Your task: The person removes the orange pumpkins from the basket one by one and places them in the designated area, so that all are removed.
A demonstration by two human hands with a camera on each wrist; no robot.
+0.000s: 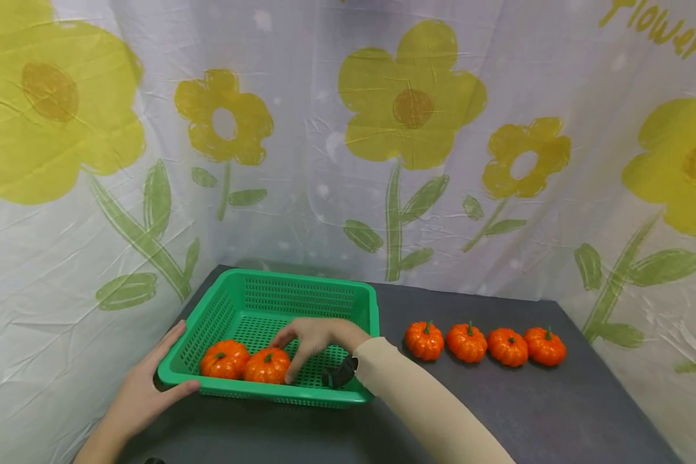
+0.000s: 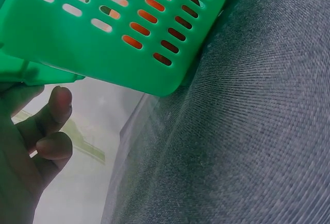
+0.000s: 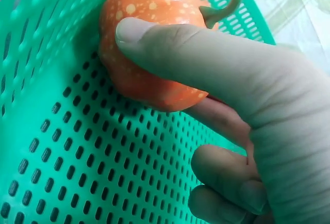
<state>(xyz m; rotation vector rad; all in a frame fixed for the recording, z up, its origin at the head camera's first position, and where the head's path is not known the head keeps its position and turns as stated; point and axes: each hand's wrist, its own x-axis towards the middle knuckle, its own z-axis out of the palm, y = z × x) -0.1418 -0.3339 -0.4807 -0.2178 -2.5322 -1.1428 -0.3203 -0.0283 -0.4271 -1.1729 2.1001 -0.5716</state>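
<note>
A green plastic basket (image 1: 301, 280) with slotted walls sits on the dark tabletop. Inside it, along the near wall, two small orange pumpkins lie side by side. My right hand (image 1: 319, 335) reaches in over the basket and grips the right-hand pumpkin (image 1: 267, 366). In the right wrist view the thumb (image 3: 170, 41) presses on this pumpkin's speckled skin, while other fingers go behind it. The left-hand pumpkin (image 1: 224, 359) rests next to it. At the basket's near left corner my left hand (image 1: 145, 386) holds the rim, thumb at the front and fingers along the left side.
Right of the basket, several more orange pumpkins (image 1: 468, 342) stand in a row on the dark tabletop (image 1: 499, 406). A white cloth (image 1: 301, 212) printed with yellow flowers hangs behind the table and along both sides.
</note>
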